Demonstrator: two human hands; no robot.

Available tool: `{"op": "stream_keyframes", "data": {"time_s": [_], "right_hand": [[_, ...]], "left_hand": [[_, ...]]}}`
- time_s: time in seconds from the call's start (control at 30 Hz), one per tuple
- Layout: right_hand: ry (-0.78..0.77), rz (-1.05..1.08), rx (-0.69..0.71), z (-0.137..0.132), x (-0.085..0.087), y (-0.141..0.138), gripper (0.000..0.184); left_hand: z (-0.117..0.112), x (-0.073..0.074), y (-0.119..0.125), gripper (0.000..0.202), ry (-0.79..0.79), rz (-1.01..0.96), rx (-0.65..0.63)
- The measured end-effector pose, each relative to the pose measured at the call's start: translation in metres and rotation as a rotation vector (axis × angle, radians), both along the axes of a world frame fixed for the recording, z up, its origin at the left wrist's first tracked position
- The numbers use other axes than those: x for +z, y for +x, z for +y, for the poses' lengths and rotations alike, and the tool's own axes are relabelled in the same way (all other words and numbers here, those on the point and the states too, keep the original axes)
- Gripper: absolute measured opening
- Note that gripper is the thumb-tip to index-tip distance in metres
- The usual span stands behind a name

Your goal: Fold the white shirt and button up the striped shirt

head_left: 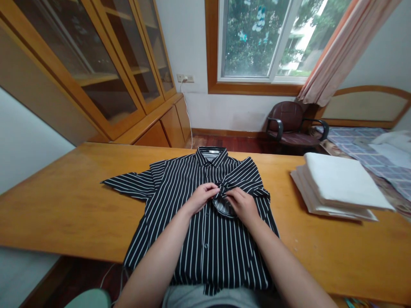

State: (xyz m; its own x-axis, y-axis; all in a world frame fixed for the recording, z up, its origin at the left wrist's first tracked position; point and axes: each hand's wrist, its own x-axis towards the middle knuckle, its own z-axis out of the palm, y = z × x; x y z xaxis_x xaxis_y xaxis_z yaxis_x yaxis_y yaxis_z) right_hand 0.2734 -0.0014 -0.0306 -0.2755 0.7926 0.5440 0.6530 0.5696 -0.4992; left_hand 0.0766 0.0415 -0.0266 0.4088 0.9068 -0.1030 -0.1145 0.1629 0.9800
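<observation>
A black shirt with white stripes (pixel 189 231) lies front up on the wooden table, its collar at the far side. Its right-hand sleeve is folded across the chest, and the cuff opening (pixel 224 207) faces me. My left hand (pixel 203 197) pinches the left edge of that cuff between thumb and fingers. On the cuff's other side, my right hand (pixel 243 206) grips the fabric in a pinch. The other sleeve (pixel 131 185) stretches out to the left on the tabletop. Buttons run down the shirt's middle. Its lower hem hangs at the table's near edge, against my body.
The wooden table (pixel 77 201) spans the view. A stack of white folded sheets or boards (pixel 346 182) sits on its right. Beyond are a glass-door cabinet (pixel 128 55), a maroon armchair (pixel 289 124) and a bed (pixel 359 141). A green stool (pixel 90 299) shows below left.
</observation>
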Motion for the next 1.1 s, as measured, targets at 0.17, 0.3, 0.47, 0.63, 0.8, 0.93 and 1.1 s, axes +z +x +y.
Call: {"op": "stream_keyframes", "data": {"time_s": [0.17, 0.3, 0.47, 0.63, 0.8, 0.93, 1.1], "right_hand": [[-0.016, 0.039, 0.005, 0.0004, -0.0008, 0.0012, 0.016], [0.012, 0.035, 0.048, 0.0002, -0.0011, 0.0021, 0.019], [0.077, 0.036, 0.079, 0.0012, -0.0013, 0.0021, 0.021], [0.135, 0.035, 0.096, 0.0022, -0.0021, 0.0006, 0.019], [0.121, 0.06, 0.098, 0.0032, -0.0038, 0.0, 0.018], [0.094, 0.073, 0.102, 0.0035, -0.0048, -0.0003, 0.016], [0.039, 0.123, 0.103, 0.0053, -0.0059, 0.0, 0.01]], "left_hand": [[-0.0004, 0.0017, 0.0005, 0.026, 0.019, 0.014, -0.021], [0.0002, 0.0006, 0.0008, 0.026, 0.038, 0.011, -0.024], [0.0008, -0.0008, 0.0011, 0.028, 0.086, 0.059, -0.027], [0.0014, -0.0025, 0.0004, 0.026, 0.134, 0.093, -0.038], [0.0016, -0.0035, -0.0009, 0.024, 0.184, 0.138, -0.049], [0.0022, -0.0053, -0.0021, 0.022, 0.214, 0.158, -0.067], [0.0025, -0.0059, -0.0028, 0.021, 0.24, 0.175, -0.075]]}}
